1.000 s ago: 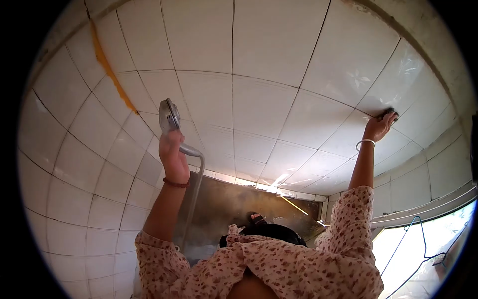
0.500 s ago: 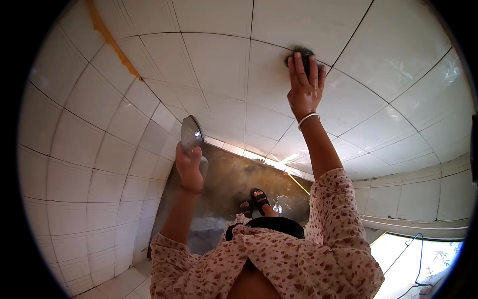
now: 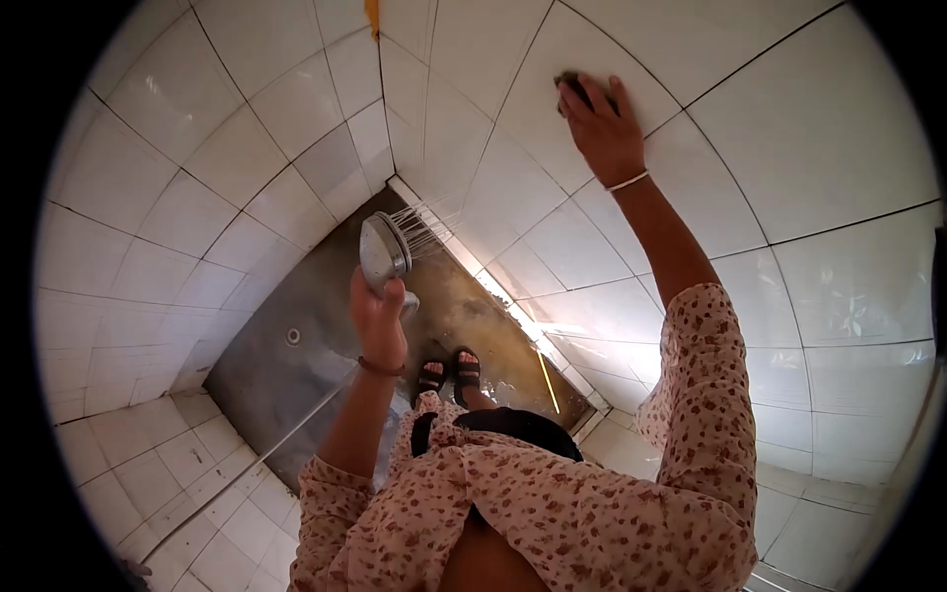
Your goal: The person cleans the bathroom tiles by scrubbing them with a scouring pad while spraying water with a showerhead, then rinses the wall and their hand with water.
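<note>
My left hand (image 3: pixel 378 318) is wrapped round the handle of a grey shower head (image 3: pixel 383 249). Thin jets of water leave its face toward the wall on the right. My right hand (image 3: pixel 609 138) is up on the white tiled wall (image 3: pixel 547 247), its fingers curled over a dark scrubbing pad (image 3: pixel 572 89) pressed to a tile. The hand covers much of the pad, so its exact kind is hard to make out.
A hose (image 3: pixel 258 462) runs from near my left wrist to the lower left. My sandalled feet (image 3: pixel 467 370) stand on the wet, stained floor (image 3: pixel 321 296). The floor has a round drain (image 3: pixel 293 336) and a thin yellow strip (image 3: pixel 547 381). Tiled walls meet in a corner ahead.
The view has turned, showing more floor and the hose. Water jets now show at the shower head. My right hand and the pad have shifted left across the tile, away from its corner.
</note>
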`<state>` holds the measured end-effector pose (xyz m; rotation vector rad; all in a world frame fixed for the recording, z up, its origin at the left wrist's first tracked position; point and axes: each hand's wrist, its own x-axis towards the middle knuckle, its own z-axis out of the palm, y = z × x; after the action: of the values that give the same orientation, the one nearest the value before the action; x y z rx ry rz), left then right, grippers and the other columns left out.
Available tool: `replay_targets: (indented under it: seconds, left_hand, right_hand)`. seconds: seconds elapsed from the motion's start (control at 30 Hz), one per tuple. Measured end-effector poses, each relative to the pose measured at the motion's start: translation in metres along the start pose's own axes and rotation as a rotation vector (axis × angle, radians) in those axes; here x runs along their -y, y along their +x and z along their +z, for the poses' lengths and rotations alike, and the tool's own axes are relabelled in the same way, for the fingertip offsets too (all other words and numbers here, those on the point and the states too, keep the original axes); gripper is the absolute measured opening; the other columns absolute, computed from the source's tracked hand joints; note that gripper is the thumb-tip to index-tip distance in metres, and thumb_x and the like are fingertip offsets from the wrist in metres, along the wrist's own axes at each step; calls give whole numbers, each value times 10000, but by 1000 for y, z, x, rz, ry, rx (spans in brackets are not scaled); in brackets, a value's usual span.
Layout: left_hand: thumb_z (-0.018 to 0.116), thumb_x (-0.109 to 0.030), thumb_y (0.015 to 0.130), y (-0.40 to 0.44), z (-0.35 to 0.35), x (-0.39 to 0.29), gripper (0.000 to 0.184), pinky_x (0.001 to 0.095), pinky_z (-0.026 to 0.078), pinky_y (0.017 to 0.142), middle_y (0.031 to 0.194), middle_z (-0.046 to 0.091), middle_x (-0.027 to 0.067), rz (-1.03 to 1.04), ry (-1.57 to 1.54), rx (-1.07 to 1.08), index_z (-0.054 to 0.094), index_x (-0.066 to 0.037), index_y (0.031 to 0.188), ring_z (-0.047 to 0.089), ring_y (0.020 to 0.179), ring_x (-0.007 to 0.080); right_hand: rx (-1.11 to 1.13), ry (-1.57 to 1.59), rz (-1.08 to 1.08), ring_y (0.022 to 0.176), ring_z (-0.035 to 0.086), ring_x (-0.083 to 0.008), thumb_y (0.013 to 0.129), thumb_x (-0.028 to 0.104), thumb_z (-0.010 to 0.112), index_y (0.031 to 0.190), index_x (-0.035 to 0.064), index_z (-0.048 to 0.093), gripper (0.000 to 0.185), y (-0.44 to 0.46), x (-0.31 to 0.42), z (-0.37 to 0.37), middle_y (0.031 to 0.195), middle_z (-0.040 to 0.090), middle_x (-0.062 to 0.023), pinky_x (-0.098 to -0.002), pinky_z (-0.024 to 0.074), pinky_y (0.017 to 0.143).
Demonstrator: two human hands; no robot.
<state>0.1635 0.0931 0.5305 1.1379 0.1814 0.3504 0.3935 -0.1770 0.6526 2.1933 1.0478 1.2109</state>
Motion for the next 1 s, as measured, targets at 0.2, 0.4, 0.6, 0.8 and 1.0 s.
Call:
replay_targets:
  seconds: [0.2,0.4,0.6,0.8,1.0]
  left_hand:
    - [712,-509,794,1,-7,0,605,232,419,707,936,506,-5,-38,57,-68,500,-18,1077,466,817,77]
    - [744,-510,760,-5,-16,-4,635,244,429,761,946,518,4,-76,-12,-105,504,-4,1058,489,846,85]
    - [762,-488,751,-9,-21,2,620,247,426,799,970,517,13,-64,-23,-63,501,-15,1057,489,882,90]
    - [772,-509,728,-14,-19,0,643,253,429,810,981,519,19,-66,-122,-97,503,-26,1056,497,906,98]
    - [784,-519,706,-20,-34,11,669,259,427,817,967,523,25,-138,-26,-101,495,-22,1047,503,917,105]
  right_hand:
    - [27,25,106,924,536,-204,814,137,662,951,42,687,169,-6,15,40,997,608,-4,-322,468,773]
    - [429,24,-238,951,528,-209,810,149,619,944,19,689,200,-110,68,38,977,622,-26,-330,458,812]
    - [189,-96,-106,906,539,-220,834,155,607,920,38,689,167,1,28,16,958,649,-23,-342,468,811]
    - [487,64,-202,910,550,-226,789,136,616,905,40,673,161,-85,54,28,903,616,-29,-344,469,864]
    - [327,-30,-28,837,580,-221,785,109,621,938,69,633,158,-13,41,22,898,605,-58,-316,519,740]
